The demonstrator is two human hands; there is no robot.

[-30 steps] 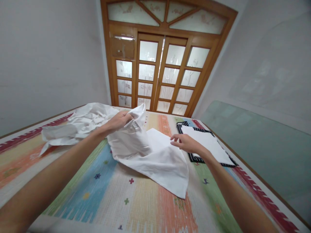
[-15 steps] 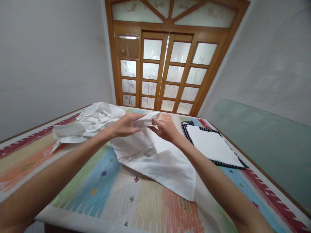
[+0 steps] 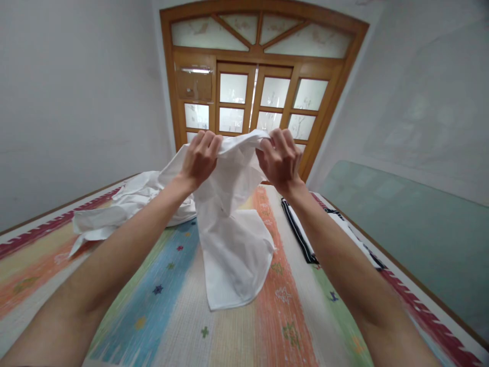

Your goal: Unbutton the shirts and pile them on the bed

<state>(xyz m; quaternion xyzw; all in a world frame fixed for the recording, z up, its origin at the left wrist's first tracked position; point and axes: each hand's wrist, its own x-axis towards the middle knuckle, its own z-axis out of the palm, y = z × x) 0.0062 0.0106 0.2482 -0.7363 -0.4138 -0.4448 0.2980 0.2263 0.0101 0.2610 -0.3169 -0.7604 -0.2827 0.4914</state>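
A white cloth (image 3: 233, 244) hangs from both my hands over the bed-like surface, its lower edge close to or on the striped cover. My left hand (image 3: 201, 155) is closed on the cloth's upper edge, knuckles up. My right hand (image 3: 280, 155) grips the same edge further right, with the cloth stretched between the two fists. Behind my left forearm lies a crumpled white heap of fabric (image 3: 133, 199); whether it joins the cloth I hold, I cannot tell. The cloth's garment type cannot be made out.
The colourful striped cover (image 3: 237, 336) spreads beneath everything. A folded white piece with black striped trim (image 3: 296, 229) lies at the right, partly behind my right forearm. A pale green panel (image 3: 401, 219) stands along the right side. Wooden glazed doors (image 3: 214, 56) are at the back.
Both hands have risen and moved apart, lifting the white cloth. Its corner that lay spread toward the right now hangs down in the middle.
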